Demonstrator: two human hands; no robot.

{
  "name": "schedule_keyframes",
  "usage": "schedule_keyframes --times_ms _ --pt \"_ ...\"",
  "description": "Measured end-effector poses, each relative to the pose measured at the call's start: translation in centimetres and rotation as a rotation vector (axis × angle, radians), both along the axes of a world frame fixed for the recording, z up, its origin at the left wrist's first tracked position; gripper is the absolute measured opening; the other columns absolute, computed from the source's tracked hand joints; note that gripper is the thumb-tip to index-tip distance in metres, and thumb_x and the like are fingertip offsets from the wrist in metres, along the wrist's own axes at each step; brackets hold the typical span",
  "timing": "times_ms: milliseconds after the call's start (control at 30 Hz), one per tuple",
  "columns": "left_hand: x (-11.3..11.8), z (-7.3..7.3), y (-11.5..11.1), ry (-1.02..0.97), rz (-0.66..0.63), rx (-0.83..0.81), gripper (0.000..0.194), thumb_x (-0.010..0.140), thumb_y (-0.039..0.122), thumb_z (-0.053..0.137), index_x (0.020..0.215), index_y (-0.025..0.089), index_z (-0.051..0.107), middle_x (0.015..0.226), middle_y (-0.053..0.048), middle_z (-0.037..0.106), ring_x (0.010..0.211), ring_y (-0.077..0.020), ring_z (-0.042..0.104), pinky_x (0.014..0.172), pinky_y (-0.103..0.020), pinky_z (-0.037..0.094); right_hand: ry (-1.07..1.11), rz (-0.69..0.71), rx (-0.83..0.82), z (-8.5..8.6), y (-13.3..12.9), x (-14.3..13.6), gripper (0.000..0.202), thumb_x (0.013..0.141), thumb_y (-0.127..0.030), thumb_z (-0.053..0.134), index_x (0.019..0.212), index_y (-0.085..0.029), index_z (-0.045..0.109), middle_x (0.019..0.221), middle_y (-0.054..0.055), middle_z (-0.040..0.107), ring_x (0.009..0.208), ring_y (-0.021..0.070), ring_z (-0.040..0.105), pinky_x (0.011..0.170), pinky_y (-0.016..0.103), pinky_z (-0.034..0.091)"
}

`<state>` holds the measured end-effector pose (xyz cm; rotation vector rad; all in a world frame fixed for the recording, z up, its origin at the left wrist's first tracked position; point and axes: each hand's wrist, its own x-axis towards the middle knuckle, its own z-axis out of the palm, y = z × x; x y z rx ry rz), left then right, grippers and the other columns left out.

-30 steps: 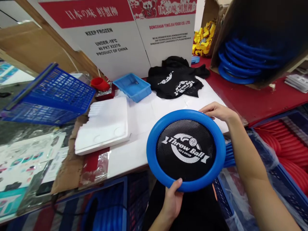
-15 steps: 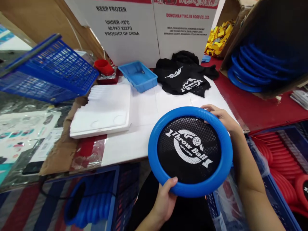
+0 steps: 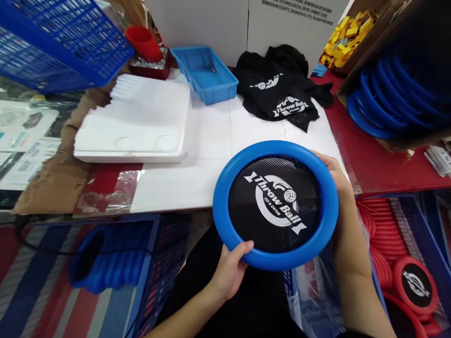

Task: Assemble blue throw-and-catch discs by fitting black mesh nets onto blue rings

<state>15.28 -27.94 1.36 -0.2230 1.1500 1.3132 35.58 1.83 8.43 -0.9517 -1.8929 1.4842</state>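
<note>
A blue ring point(image 3: 221, 197) with black mesh and a white "Throw Ball" print is held up in front of the table edge. My left hand point(image 3: 230, 270) grips its lower left rim, thumb on top and fingers underneath. Around the upper right rim is my right hand point(image 3: 331, 171), its fingers partly hidden behind the ring. Black printed mesh pieces point(image 3: 262, 94) lie bunched on the white table surface point(image 3: 211, 136) beyond the ring.
A light blue tray point(image 3: 220, 91), a white foam block point(image 3: 137, 117) and a red cup point(image 3: 144, 43) stand behind. Upper left is a blue basket point(image 3: 66, 42). Blue rings point(image 3: 391, 98) fill a box at right; red rings point(image 3: 416, 286) lie in a crate below.
The view has tilted down and shifted, so the table things appear higher. Both hands still hold the ring, its print turned slightly clockwise. The right fingers now show less above the rim.
</note>
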Motion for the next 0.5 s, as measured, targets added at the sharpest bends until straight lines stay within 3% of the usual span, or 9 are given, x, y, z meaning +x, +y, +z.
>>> schedule_keyframes --times_ms 133,300,500 --pt "-0.1 -0.2 0.1 0.001 -0.004 -0.008 0.057 0.067 0.025 0.096 0.117 0.023 0.069 0.097 -0.001 0.075 0.085 -0.0168 0.068 0.074 -0.028 0.059 0.046 -0.047 -0.119 -1.4 0.1 0.1 0.043 0.085 -0.041 0.087 0.127 -0.031 0.081 0.134 0.003 0.078 0.132 0.0337 0.066 0.111 0.046 0.057" --pt "-0.1 -0.3 0.2 -0.020 -0.029 0.009 0.044 0.068 0.026 0.096 0.100 0.020 0.067 0.092 0.000 0.072 0.081 -0.0149 0.065 0.073 -0.028 0.058 0.078 -0.106 -0.168 -2.3 0.4 0.0 0.028 0.079 -0.040 0.091 0.102 -0.025 0.084 0.134 0.004 0.078 0.124 0.0327 0.070 0.105 0.040 0.060" --pt "-0.3 -0.2 0.4 -0.020 -0.032 0.020 0.043 0.068 0.028 0.096 0.099 0.021 0.067 0.084 0.002 0.068 0.084 -0.0176 0.067 0.078 -0.031 0.060 -0.067 -0.108 -0.107 -2.6 0.4 0.3 0.046 0.081 -0.049 0.089 0.123 -0.035 0.080 0.131 0.001 0.080 0.123 0.0363 0.072 0.105 0.049 0.062"
